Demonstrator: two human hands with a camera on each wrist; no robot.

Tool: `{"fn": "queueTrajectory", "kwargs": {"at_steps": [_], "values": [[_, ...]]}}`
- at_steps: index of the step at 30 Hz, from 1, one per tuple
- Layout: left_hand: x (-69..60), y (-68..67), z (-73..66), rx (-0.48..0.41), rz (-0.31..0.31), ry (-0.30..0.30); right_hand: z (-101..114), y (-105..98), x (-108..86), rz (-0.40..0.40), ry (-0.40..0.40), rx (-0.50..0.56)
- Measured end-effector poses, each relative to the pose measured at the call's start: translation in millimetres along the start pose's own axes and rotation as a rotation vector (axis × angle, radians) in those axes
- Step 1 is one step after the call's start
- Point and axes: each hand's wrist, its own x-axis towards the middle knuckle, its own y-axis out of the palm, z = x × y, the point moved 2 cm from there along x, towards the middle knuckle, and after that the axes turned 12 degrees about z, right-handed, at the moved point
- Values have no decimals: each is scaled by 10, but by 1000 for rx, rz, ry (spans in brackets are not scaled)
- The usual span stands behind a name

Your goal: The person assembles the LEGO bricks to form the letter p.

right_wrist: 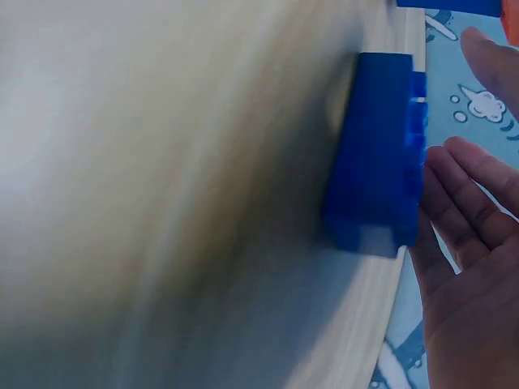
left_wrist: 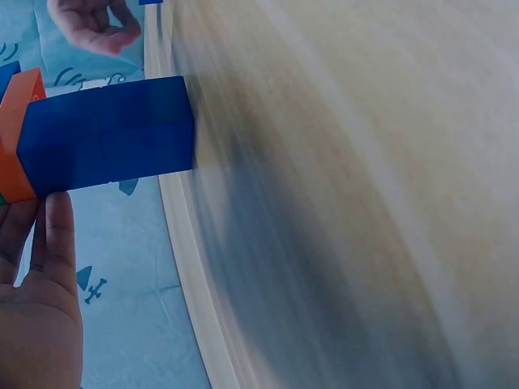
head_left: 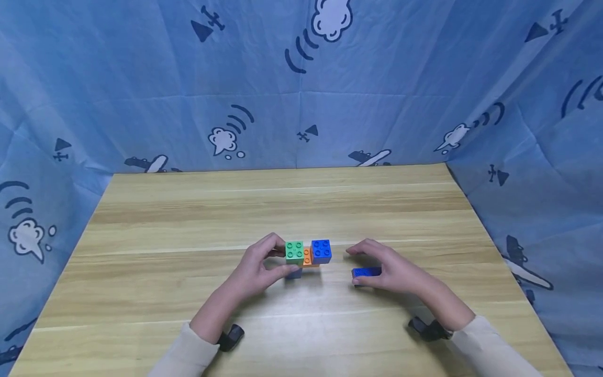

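Note:
My left hand [head_left: 256,269] holds a small toy-brick build by its left side, thumb in front and fingers behind. The build has a green brick [head_left: 294,251] and a blue brick [head_left: 321,250] on top of an orange brick [left_wrist: 18,134]. Below the orange one, two blue bricks [left_wrist: 105,130] form a column reaching down close to the tabletop. My right hand [head_left: 395,267] hovers around a longer blue brick [right_wrist: 373,154] lying on the table, its thumb and fingers spread apart. The hand partly hides that brick in the head view; whether it touches cannot be told.
The wood-grain table [head_left: 188,220] extends around both hands. A blue patterned cloth [head_left: 264,68] hangs behind it and along the sides. Black wrist straps with cameras [head_left: 231,337] sit below each hand.

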Motion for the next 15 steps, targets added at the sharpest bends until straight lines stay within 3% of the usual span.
{"fn": "queueTrajectory", "kwargs": {"at_steps": [5,15], "values": [[-9,8,9,-6,-7,4,-75,20,-78,7,39,-9],[-4,5,28,-4,-8,18,-175,59,-195,-8,25,-74]]}}
